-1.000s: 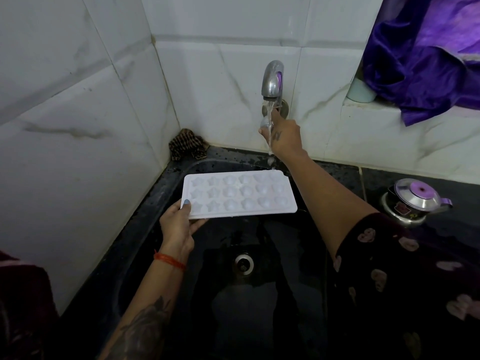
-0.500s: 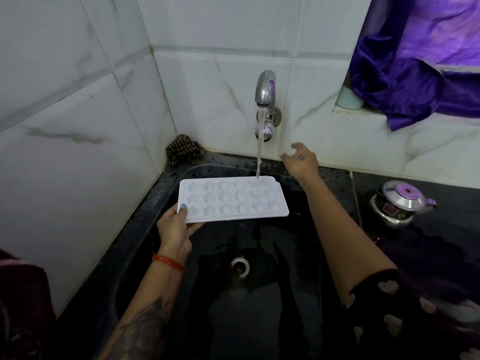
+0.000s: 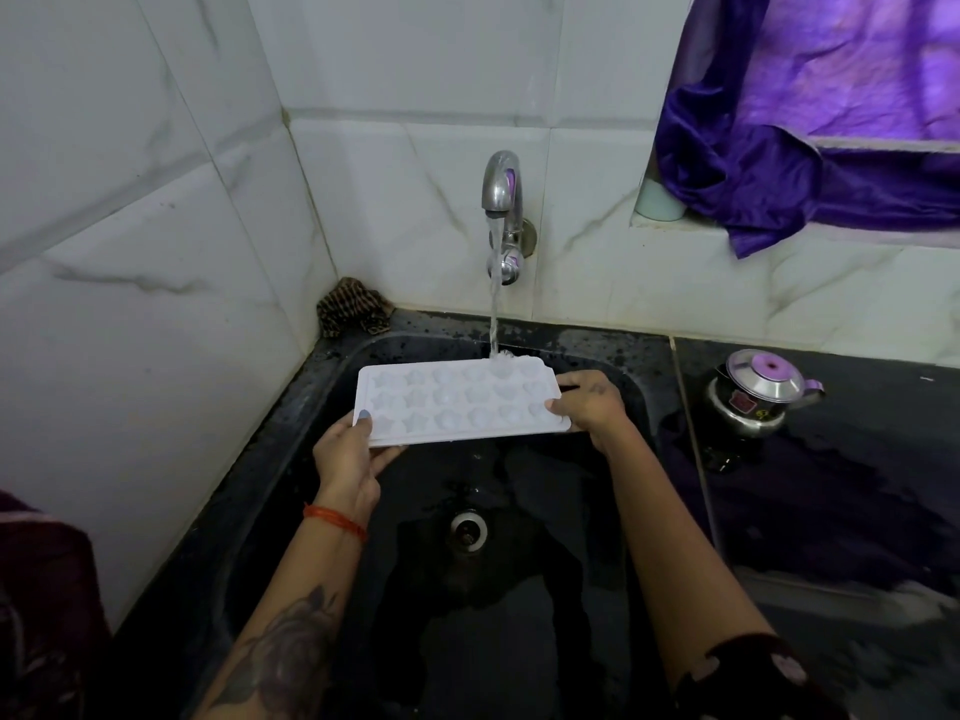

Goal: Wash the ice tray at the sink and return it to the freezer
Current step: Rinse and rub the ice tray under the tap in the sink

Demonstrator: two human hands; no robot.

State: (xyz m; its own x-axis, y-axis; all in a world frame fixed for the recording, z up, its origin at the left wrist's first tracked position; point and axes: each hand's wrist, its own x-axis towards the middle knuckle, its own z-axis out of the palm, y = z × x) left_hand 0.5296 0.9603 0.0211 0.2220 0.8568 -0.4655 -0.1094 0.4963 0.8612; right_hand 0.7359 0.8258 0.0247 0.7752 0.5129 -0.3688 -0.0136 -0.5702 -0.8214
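1. My left hand (image 3: 347, 452) pinches the near left corner of the tray (image 3: 460, 402), thumb on top, fingers under it.
2. My right hand (image 3: 589, 402) grips the tray's right end, thumb over the rim and fingers curled below.
3. The tray sits between my hands, held roughly level above the sink (image 3: 639, 407), clear of its floor, with the star and round cells facing up.
4. Water (image 3: 494, 314) runs from the tap (image 3: 501, 187) and lands on the tray's far edge, toward the right, splashing into the back row of cells.
5. Outward: a cloth (image 3: 349, 306) lies bunched in the corner behind the sink, and a steel pot (image 3: 758, 394) stands on the bench (image 3: 857, 459) to the right, well apart from the tray.
6. I judge this to be the rinsing step, barely begun, since only one spot is under the stream.
7. Next I would need to slide or tilt the tray so the water reaches every cell, then tip it to drain. My grip must stay firm, because wet plastic will be slippery.
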